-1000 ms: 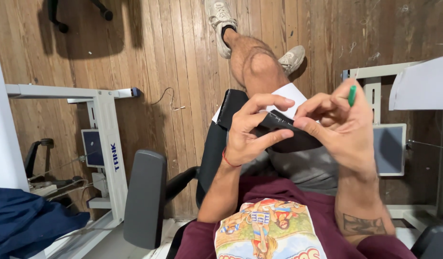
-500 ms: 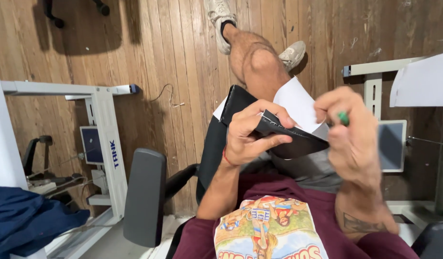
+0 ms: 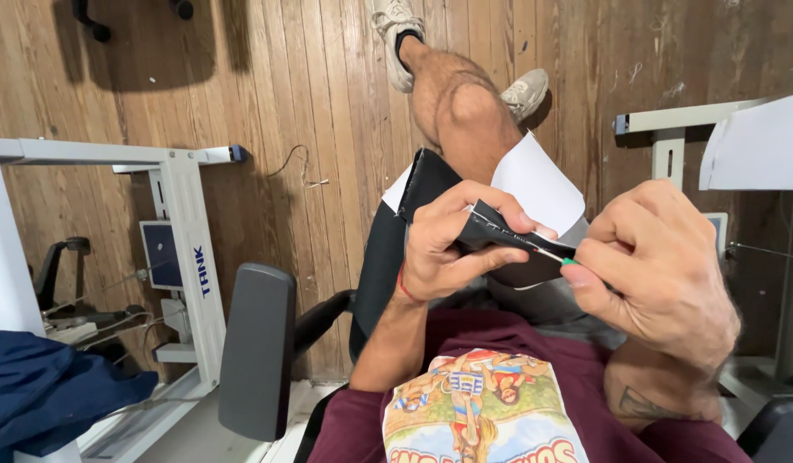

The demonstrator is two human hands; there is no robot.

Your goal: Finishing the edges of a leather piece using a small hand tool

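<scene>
Head camera is looking down past a maroon printed shirt [image 3: 478, 420] onto the lap, over a brown wooden plank floor [image 3: 310, 94].

Far out to the left of the fingers, a white metal desk frame [image 3: 186, 223] is standing, and nearer in, a black padded chair armrest [image 3: 257, 351] is rising beside the person's elbow.

Next comes the left hand [image 3: 443, 249], which is curling tightly around a flat black leather-like sleeve or pouch [image 3: 499, 236]; the thumb is pressing along its underside and the fingers are wrapping over the top edge, so the hand is closed on it. A white sheet of paper [image 3: 538, 184] is lying just behind the fingertips, against the bare knee.

To the right, the right hand [image 3: 654, 266] is pinching a thin metal tool with a green handle [image 3: 561, 257], fingers narrowed onto the handle. The tool's long axis is running roughly left to right, tip pointing toward the left fingers and touching the pouch's edge just beside them. The right hand is the one nearer the tool.
</scene>
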